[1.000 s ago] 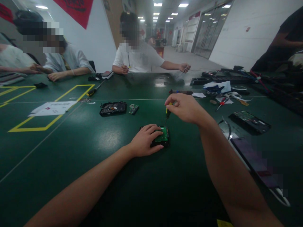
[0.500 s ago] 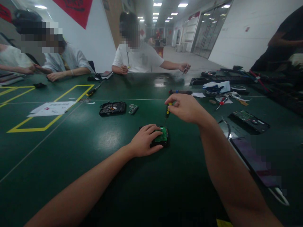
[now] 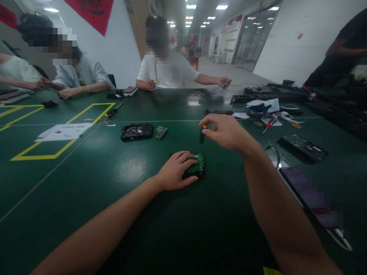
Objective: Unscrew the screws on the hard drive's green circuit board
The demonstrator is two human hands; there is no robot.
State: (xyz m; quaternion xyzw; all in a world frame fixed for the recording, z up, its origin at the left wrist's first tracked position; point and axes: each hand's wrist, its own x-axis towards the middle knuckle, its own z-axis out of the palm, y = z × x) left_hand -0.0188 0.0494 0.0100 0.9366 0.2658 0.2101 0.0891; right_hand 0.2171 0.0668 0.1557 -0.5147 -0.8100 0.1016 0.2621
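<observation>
A hard drive [image 3: 197,168] with its green circuit board facing up lies on the table in front of me. My left hand [image 3: 176,170] spans it, fingers spread over the board and thumb along the near edge, holding it against the table. My right hand [image 3: 219,130] is raised above the drive's far right corner. It pinches a black-and-yellow screwdriver [image 3: 202,136] by the top of the handle. The screwdriver stands nearly upright with its shaft pointing down at that corner; whether the tip sits in a screw is too small to tell.
Beyond the drive lie another opened drive [image 3: 137,132] and a loose circuit board [image 3: 161,132]. To the right are a further hard drive [image 3: 302,148], a phone [image 3: 309,196] with a white cable, and a red screwdriver [image 3: 268,125]. A person [image 3: 169,72] sits opposite.
The screwdriver's handle has turned a little in my right fingers, showing less yellow. Both hands stay almost in place, and the hard drive has not moved.
</observation>
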